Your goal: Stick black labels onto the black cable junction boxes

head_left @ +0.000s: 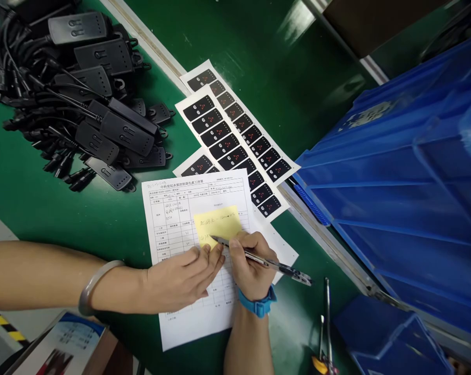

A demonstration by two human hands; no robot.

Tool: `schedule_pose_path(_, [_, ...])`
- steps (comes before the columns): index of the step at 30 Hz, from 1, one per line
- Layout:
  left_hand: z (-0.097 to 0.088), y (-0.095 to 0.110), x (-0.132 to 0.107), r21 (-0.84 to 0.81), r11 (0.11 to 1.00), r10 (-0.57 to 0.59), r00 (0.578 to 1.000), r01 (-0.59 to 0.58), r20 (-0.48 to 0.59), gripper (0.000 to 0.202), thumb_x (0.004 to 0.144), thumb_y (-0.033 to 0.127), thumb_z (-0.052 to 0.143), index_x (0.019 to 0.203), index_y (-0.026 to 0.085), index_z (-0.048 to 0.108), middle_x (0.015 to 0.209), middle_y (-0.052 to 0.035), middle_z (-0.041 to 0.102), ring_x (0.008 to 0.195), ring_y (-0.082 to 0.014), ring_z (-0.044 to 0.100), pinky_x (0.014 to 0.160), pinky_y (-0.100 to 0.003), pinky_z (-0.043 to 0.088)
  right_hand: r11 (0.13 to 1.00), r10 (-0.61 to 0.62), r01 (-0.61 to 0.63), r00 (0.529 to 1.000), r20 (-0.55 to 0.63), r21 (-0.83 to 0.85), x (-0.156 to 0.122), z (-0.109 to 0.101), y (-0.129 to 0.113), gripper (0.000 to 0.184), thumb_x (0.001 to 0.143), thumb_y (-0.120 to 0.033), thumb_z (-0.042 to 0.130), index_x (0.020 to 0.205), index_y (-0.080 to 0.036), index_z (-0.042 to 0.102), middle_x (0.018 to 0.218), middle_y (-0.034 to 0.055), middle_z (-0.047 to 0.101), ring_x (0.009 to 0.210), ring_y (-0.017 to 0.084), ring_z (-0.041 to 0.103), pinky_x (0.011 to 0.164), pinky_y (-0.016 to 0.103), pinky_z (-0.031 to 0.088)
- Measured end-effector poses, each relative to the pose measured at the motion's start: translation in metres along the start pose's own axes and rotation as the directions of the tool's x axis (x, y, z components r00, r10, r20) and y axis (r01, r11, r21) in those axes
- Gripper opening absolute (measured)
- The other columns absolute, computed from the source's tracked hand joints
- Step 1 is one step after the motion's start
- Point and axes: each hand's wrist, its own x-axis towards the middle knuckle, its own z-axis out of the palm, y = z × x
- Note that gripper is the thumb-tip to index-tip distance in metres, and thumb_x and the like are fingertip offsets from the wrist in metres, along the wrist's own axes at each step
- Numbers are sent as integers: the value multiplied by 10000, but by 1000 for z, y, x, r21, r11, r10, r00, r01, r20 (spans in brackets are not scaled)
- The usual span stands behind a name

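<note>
A yellow sticky note (pixel 216 217) with handwriting lies on a white printed form (pixel 196 317). My right hand (pixel 254 260) grips a pen (pixel 258 258), its tip on the note by the second written line. My left hand (pixel 180 276) rests flat on the form, fingers stretched out, their tips along the note's lower edge. Part of the form's table is hidden under that hand. Sheets of black labels (pixel 235 140) with red marks lie just beyond the form, partly under it.
Black plastic controllers with cables (pixel 114 130) are heaped at the left on the green table (pixel 141 213). Blue bins (pixel 399 177) stand at the right. Screwdrivers (pixel 327 317) are at the lower right. A box (pixel 63 344) stands at the lower left.
</note>
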Motion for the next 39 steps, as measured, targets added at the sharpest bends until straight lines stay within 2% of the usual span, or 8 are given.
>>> schedule_pose_path(5, [1,-1,0,-20,1000,6,1000,-6,7,542,1002,419,428,1396,56,513,1436,-194,529,1165,-275,543,967,-385,387,1000,-9,9,1000,-5,-20,-1,-1,1,252,865,-96,607,723,-213,435,585,-78,459,496,80,393,489,225,325])
schedule_pose_path(9, [0,-1,-1,-38,999,1,1000,0,13,535,1009,411,406,1402,62,506,1421,-177,541,1158,-279,529,954,-394,379,988,39,-37,999,-8,150,0,-1,2,262,883,-137,583,705,-218,408,578,-72,398,501,94,352,487,241,311])
schedule_pose_path(12, [-1,-3,0,-58,998,-18,999,20,36,537,1003,422,416,1416,87,493,1427,-161,529,1153,-272,509,923,-389,377,962,73,-33,988,-136,273,1,-1,4,239,894,-169,577,717,-221,424,578,-73,373,501,98,327,489,247,309])
schedule_pose_path(16, [-3,-7,1,-110,990,-84,995,89,45,599,979,485,454,1435,97,465,1343,-127,579,1122,-257,484,890,-387,378,970,81,-14,959,-271,241,3,-4,4,238,879,-151,599,699,-213,457,542,-84,345,468,91,286,464,240,273])
schedule_pose_path(20, [-2,-8,0,-125,983,-126,991,131,50,637,970,507,467,1400,37,490,1304,-126,588,1115,-258,458,913,-394,367,977,61,-11,972,-227,215,3,-8,5,226,864,-131,602,710,-218,461,546,-80,392,463,93,304,446,236,257])
schedule_pose_path(28, [-2,-7,1,-109,986,-121,991,126,52,642,957,520,478,1363,26,522,1283,-152,586,1100,-267,471,947,-398,341,994,53,-63,992,-117,-86,-3,-10,10,225,849,-156,647,716,-211,475,576,-70,483,481,90,368,478,248,318])
schedule_pose_path(33, [-3,-8,1,-109,987,-109,993,115,55,641,952,524,489,1355,28,527,1305,-162,584,1100,-269,486,940,-393,352,997,69,-71,995,-70,-17,-3,-11,9,277,864,-162,623,690,-219,414,553,-79,401,489,92,320,478,248,284])
schedule_pose_path(39, [-4,-9,1,-122,985,-117,992,121,40,641,949,522,500,1346,21,539,1291,-145,600,1098,-268,477,934,-397,363,997,77,-74,993,-88,31,-2,-10,8,266,862,-141,617,705,-220,417,576,-74,409,507,96,322,487,249,286])
